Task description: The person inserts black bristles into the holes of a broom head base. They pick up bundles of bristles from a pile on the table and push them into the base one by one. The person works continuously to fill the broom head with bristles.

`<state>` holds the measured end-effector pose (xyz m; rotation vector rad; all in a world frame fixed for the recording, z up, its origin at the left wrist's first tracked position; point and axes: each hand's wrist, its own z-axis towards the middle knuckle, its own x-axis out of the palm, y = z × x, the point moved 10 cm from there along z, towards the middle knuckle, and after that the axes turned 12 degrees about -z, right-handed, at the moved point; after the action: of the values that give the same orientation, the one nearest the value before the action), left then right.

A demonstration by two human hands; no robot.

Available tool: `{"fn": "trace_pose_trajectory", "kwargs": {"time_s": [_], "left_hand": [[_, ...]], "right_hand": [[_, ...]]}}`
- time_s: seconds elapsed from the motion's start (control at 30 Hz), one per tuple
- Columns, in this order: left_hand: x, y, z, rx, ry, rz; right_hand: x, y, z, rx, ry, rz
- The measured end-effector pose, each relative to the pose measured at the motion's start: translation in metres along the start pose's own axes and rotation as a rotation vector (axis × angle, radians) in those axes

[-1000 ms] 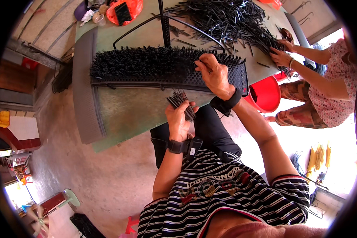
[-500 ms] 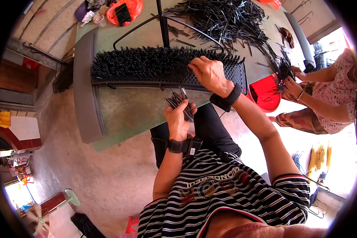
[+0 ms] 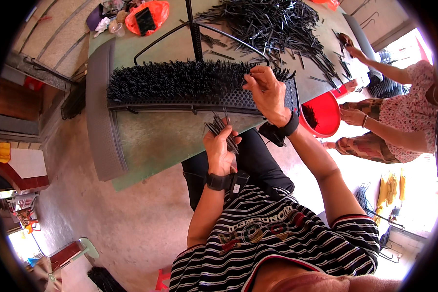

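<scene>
Looks like you're loading the holed board (image 3: 237,100), 12 o'clock — long axis 9-to-3, bare stretch toward 3. Left hand (image 3: 220,150), just past centre toward 6, wraps a bundle of strips (image 3: 215,127): long axis roughly 11-to-5, tips at 11. Right hand (image 3: 267,100), 1–2 o'clock over the board, fingers curled in to the thumb — can't tell if it's gripping a strip. Next move likely calls for lining up a tip with a free hole.

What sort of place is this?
Probably a small workshop: a green table bears a perforated black rack bristling with black pieces and a heap of loose black strips, with a red bucket alongside.
</scene>
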<state>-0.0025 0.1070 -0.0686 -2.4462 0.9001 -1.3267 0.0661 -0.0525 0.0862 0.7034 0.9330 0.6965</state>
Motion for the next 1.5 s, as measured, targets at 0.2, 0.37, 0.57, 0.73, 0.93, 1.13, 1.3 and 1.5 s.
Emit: {"fn": "trace_pose_trajectory", "kwargs": {"time_s": [0.2,0.37,0.57,0.73,0.93,1.13,1.3,1.5], "left_hand": [[0.000,-0.006,-0.001,0.039,0.008,0.008],[-0.001,-0.006,-0.002,0.024,-0.001,-0.032],[0.008,-0.004,-0.004,-0.031,0.052,-0.010],[0.025,0.001,-0.008,-0.038,0.137,0.055],[0.014,0.000,-0.004,0.071,0.138,0.062],[0.002,-0.001,0.002,0.058,0.121,0.038],[0.002,-0.008,-0.002,0.023,0.062,0.049],[0.004,-0.012,-0.004,0.030,0.058,0.121]], "right_hand": [[0.014,-0.009,0.000,-0.107,0.027,-0.097],[0.028,0.016,-0.002,-0.445,0.063,-0.473],[0.036,0.007,-0.010,-0.234,0.310,-0.487],[0.039,-0.036,-0.032,0.319,0.465,0.041],[-0.004,0.006,-0.002,-0.001,0.008,0.000],[0.010,-0.004,-0.003,-0.132,0.020,-0.138],[0.025,0.021,-0.006,-0.477,0.086,-0.476],[0.028,0.020,0.002,-0.265,0.201,-0.527]]}}
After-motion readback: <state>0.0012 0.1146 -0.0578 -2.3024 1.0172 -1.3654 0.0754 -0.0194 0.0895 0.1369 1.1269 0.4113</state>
